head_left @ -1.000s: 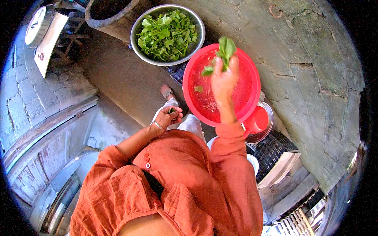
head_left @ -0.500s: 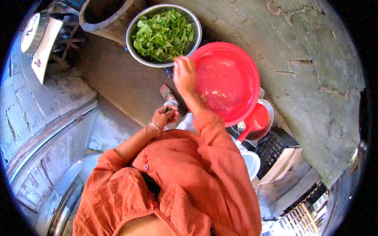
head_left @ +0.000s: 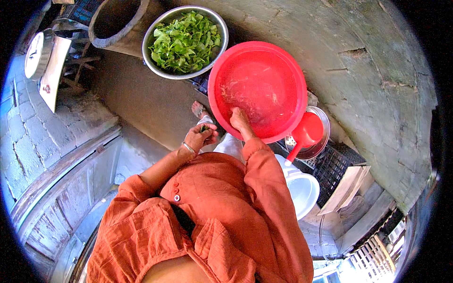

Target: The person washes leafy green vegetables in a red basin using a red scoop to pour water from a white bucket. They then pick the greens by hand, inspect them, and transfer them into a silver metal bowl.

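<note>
Nearest to us are our own orange sleeves, both forearms running up from the lower edge. Our left hand (head_left: 199,137) rests close to the body, a bangle at the wrist, its fingers curled in around a small green scrap (head_left: 204,128); it looks like a bit of leaf or stem, though it is too small for us to tell for sure. Just beside it, our right hand (head_left: 239,120) reaches over the near rim of the red basin (head_left: 288,70) and lies with fingers loosely spread in the shallow water, grasping nothing that we can see. Below the left hand a sandalled foot (head_left: 199,109) shows on the concrete floor (head_left: 141,99).

To the right of the basin, touching its rim, a red scoop (head_left: 306,133) sits in a shallow metal dish (head_left: 323,123), its handle pointing down toward a white bucket (head_left: 302,188), with a dark plastic crate (head_left: 337,165) beside it.

Beyond the basin and to its left, the steel bowl (head_left: 151,35) stands heaped with green leaves (head_left: 184,41); its rim is just beside the basin's. Farther still, a grey stone trough (head_left: 101,42) lies at the bowl's left, and a scale with a round dial (head_left: 35,54) sits at the far left edge.
</note>
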`<state>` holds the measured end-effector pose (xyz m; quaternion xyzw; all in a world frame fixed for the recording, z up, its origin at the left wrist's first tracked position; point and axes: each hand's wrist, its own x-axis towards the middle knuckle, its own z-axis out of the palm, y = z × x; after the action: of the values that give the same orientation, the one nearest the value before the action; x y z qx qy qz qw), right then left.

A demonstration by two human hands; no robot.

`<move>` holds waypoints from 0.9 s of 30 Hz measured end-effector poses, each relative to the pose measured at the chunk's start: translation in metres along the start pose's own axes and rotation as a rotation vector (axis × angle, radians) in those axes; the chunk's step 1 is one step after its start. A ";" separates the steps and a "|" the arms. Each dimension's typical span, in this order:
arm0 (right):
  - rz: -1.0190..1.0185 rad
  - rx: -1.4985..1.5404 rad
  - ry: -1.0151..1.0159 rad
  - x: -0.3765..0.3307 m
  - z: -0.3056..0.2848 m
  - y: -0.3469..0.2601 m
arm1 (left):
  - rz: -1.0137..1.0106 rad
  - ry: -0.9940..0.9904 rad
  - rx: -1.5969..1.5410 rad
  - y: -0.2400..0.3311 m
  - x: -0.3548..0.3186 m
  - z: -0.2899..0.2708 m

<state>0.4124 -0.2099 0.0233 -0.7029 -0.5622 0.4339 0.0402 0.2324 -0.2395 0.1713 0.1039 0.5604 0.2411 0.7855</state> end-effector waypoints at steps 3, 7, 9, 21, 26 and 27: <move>-0.078 0.144 0.149 -0.014 -0.020 0.007 | 0.012 -0.005 -0.007 0.003 -0.002 0.008; 0.035 0.644 0.251 -0.032 -0.047 0.006 | 0.027 -0.035 -0.042 0.008 -0.003 0.019; 0.083 0.996 0.273 -0.030 -0.052 0.006 | 0.023 -0.119 -0.212 0.012 -0.002 0.025; -0.878 0.661 0.961 -0.032 -0.176 -0.224 | 0.121 -0.254 -0.555 0.024 0.001 0.015; -0.859 0.273 0.766 0.050 -0.142 -0.257 | 0.113 -0.109 -0.429 0.022 0.005 0.014; -0.718 0.067 0.715 0.059 -0.130 -0.250 | 0.101 -0.095 -0.412 0.023 0.005 0.015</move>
<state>0.3080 -0.0138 0.2067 -0.5681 -0.7053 0.1427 0.3993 0.2416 -0.2157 0.1819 -0.0194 0.4557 0.3843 0.8027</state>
